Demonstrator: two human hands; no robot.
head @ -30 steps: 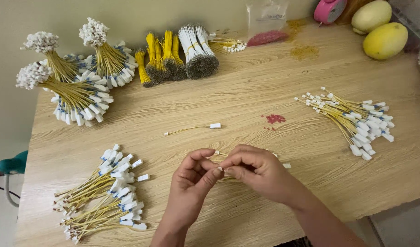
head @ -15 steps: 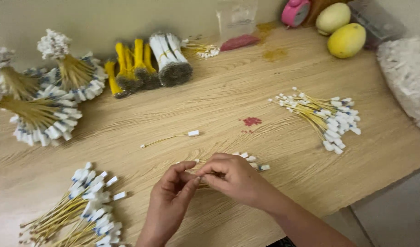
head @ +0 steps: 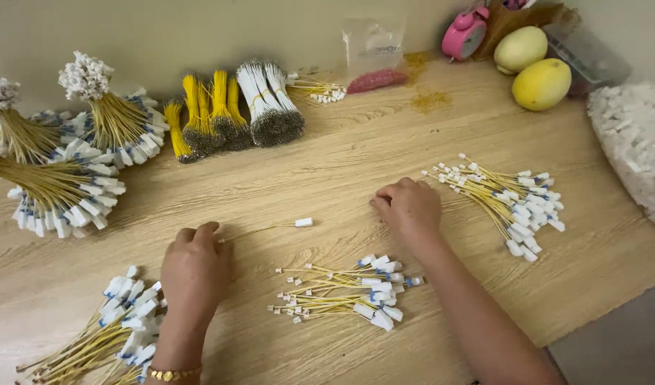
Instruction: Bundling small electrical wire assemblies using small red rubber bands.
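Observation:
My left hand (head: 195,267) rests on the wooden table (head: 356,157), back up and fingers curled. Its fingertips close on the bare end of a single yellow wire (head: 263,230) that lies flat and ends in a white connector (head: 304,222). My right hand (head: 407,207) sits knuckles up with its fingers curled under, and nothing shows in it. It is just left of a fanned pile of yellow wires with white connectors (head: 506,203). A smaller pile of the same wires (head: 342,292) lies between my forearms.
Tied bundles of connector wires (head: 63,178) fill the left side, with another pile (head: 120,328) at the front left. Yellow and white wire bunches (head: 231,107) stand at the back. A plastic bag (head: 374,53), a pink clock (head: 464,32), two yellow fruits (head: 541,82) and a heap of white parts (head: 634,142) lie right.
My hands, joined at the table's front a second ago, have parted. The left went to the single wire's end, the right toward the right pile, uncovering the small pile between them.

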